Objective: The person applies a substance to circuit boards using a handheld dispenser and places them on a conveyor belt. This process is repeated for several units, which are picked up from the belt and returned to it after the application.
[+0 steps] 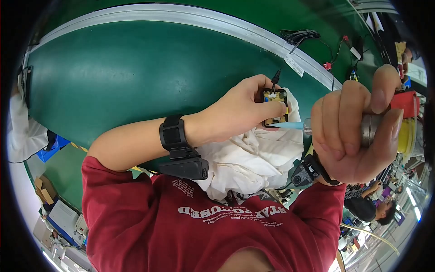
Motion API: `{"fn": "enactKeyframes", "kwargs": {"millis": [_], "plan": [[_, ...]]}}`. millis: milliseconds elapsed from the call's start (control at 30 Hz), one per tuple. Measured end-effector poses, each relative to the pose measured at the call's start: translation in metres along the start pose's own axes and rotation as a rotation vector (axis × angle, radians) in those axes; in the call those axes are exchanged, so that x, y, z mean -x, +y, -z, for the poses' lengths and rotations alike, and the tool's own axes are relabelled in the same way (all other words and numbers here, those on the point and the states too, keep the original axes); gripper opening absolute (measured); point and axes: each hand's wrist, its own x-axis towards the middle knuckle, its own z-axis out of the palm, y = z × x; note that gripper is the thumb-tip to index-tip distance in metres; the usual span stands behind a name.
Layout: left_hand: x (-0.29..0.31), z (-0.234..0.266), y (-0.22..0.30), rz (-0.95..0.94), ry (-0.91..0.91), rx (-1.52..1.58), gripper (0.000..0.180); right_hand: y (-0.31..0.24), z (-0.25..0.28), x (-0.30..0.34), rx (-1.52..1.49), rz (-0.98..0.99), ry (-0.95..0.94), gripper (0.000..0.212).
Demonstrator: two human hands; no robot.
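My left hand (238, 109) is closed round a small circuit board in a black case (274, 97), its thumb lying over the components. A short black cable (275, 78) comes out of the case's far end. My right hand (346, 120) is closed round a glue dispenser with a light-blue tapered nozzle (291, 125). That nozzle points left, its tip at the near end of the board; whether it touches cannot be told. Beyond my right fingers show the dispenser's red part (404, 104) and a yellow part (407, 136). White cloth (249, 156) lies bunched beneath the board.
The green tabletop (122, 77) spreads left and ahead, with a curved pale metal rail (181, 13) along its far side. Beyond it lie a coiled black cable (301, 35) and red connectors (327, 66). Another person (376, 206) is at the far right.
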Motion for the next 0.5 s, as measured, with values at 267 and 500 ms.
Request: {"fn": "enactKeyframes", "kwargs": {"millis": [267, 500], "plan": [[-0.004, 0.001, -0.007, -0.081, -0.057, -0.027, 0.031, -0.001, 0.001, 0.002, 0.015, -0.019, -0.032, 0.022], [-0.002, 0.004, -0.004, -0.143, -0.100, 0.005, 0.031, 0.002, -0.001, -0.001, 0.017, -0.023, -0.030, 0.021]]}}
